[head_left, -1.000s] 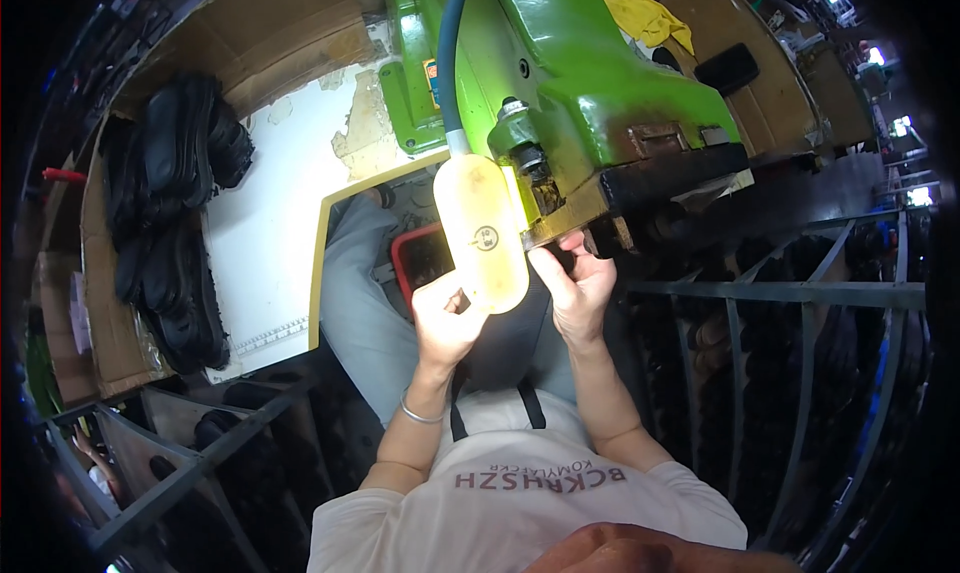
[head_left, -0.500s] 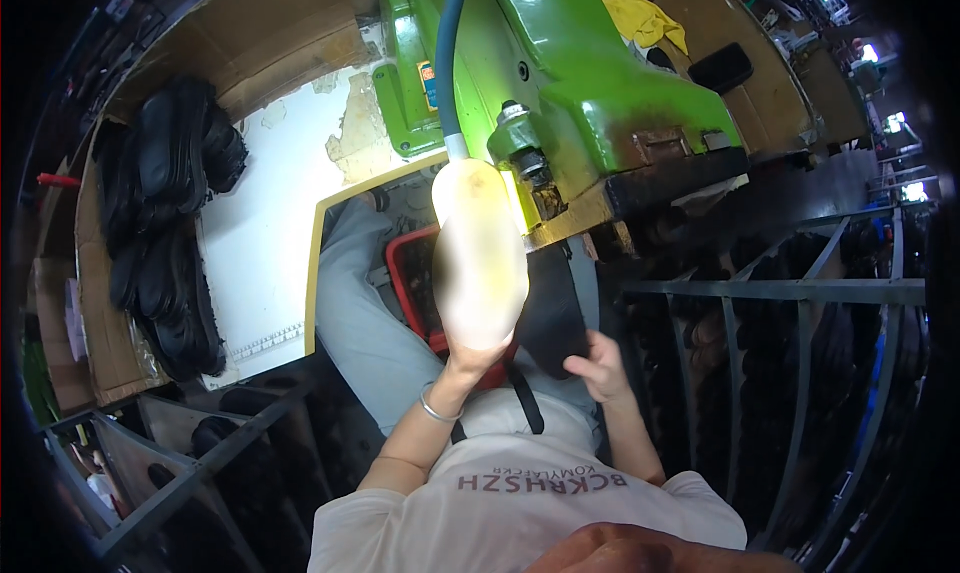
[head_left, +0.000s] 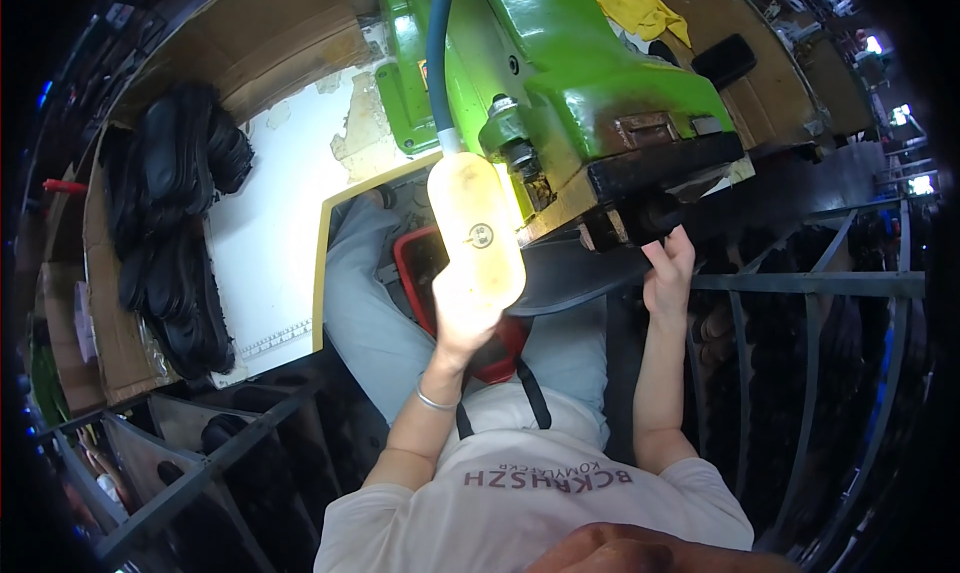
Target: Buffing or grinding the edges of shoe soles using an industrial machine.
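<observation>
A long dark sole-shaped piece [head_left: 580,276] lies crosswise below the head of a green machine [head_left: 600,83], its near edge curving. At its right end, my right hand [head_left: 668,278] has thumb and fingers closed, just below a dark round knob [head_left: 656,216]; the exact hold is hard to see. My left hand [head_left: 465,318] is at the piece's left end, washed out by bright light. An oblong lit lamp [head_left: 478,228] on a blue hose covers its fingers, so their grip is hidden.
Stacks of black shoe soles [head_left: 175,153] stand on the white tabletop [head_left: 265,233] with a yellow edge, beside cardboard walls [head_left: 290,28]. A red bin [head_left: 412,293] sits between my knees. Metal racks [head_left: 800,286] flank me. A yellow cloth [head_left: 640,15] lies behind the machine.
My right hand has moved up and right, to beside the machine head. The dark piece has swung from upright to crosswise. My left hand has moved slightly up.
</observation>
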`<state>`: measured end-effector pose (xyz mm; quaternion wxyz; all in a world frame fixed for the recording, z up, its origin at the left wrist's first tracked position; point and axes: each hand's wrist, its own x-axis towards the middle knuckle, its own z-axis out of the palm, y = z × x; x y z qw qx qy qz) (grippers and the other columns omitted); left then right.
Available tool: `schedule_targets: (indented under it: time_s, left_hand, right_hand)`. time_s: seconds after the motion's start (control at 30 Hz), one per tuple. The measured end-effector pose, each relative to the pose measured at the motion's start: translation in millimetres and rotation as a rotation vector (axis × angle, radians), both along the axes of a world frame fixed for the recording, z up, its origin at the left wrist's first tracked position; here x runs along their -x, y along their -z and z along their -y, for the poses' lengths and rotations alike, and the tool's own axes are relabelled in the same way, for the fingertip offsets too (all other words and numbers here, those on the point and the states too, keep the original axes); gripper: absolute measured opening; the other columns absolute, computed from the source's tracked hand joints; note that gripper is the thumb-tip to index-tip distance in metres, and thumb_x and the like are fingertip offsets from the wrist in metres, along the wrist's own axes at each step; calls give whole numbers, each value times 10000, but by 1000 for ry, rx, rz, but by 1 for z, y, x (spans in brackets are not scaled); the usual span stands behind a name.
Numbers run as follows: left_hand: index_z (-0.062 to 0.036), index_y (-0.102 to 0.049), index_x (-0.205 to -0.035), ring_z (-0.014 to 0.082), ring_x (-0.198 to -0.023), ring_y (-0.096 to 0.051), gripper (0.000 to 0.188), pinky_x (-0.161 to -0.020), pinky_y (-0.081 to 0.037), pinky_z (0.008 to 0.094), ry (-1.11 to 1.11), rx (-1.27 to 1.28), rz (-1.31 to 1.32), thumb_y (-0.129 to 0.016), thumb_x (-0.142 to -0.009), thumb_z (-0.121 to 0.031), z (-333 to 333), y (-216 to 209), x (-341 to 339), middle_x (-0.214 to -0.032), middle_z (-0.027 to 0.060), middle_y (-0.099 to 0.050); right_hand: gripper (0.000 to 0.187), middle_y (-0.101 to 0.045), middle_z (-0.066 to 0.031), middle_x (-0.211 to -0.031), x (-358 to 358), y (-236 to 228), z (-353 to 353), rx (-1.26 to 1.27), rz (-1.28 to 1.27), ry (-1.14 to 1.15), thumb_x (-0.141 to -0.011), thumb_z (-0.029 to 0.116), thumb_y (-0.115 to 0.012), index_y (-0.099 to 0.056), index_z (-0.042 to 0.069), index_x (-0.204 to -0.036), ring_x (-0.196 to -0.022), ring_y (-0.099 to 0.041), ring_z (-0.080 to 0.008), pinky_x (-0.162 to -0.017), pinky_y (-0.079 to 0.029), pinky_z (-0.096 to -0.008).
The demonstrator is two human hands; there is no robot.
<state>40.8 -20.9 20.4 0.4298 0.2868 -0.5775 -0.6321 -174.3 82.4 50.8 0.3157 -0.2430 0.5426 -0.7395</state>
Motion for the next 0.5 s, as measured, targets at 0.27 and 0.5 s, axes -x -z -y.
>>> schedule_targets:
  time_s: [0.27, 0.5]
  left_hand:
    - [49, -625, -945, 122, -786, -624, 214, -730, -500, 250, -54, 51, 50, -696, -746, 22, 23, -24, -42, -865, 80, -658]
    - [38, -604, -947, 111, -718, -598, 247, -663, -489, 248, -10, 167, 129, -689, -716, 24, 7, 7, -14, -830, 62, -638]
  right_hand:
    - [269, -576, -12, -827, -17, 18, 28, 5, -108, -139, -827, 73, -641, -499, -10, -1041, -634, -502, -26, -473, -369, -147]
    - [261, -610, -25, -861, 13, 4, 24, 88, -201, 25, -841, 126, -660, -532, -10, -1024, -629, -539, -25, -449, -383, -144]
